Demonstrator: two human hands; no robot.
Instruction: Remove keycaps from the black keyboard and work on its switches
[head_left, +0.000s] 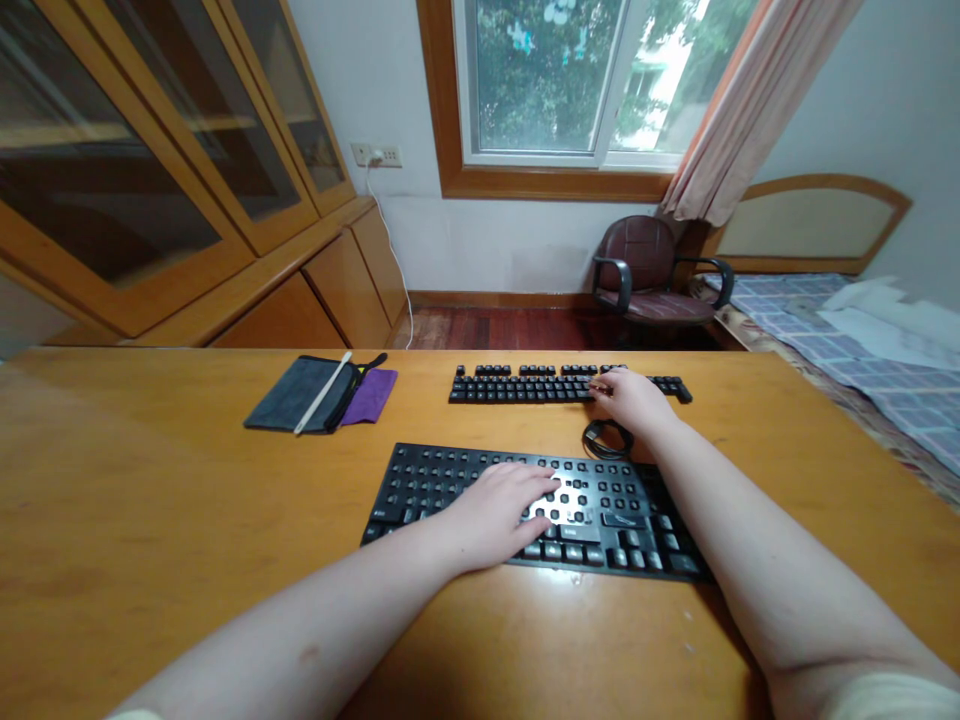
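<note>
A black keyboard (409, 480) lies on the desk in front of me, with many key posts bare in its upper rows and keycaps still on along the near edge and at the right. My left hand (499, 510) lies flat across its middle, fingers stretched out, holding nothing. Beyond the keyboard, loose black keycaps (517, 388) stand in neat rows. Over the right part of those rows, my right hand (630, 398) has thumb and fingers pinched together at a keycap; the fingertips partly hide it. A coiled black cable (607, 440) lies just below that hand.
At the left of the wooden desk (150, 470) lie a dark grey zip pouch (289, 390), a purple cloth (371, 397) and a thin pale stick (322, 395). Past the desk's far edge are a maroon armchair (641, 265), a bed (810, 310) and wooden cabinets (300, 310).
</note>
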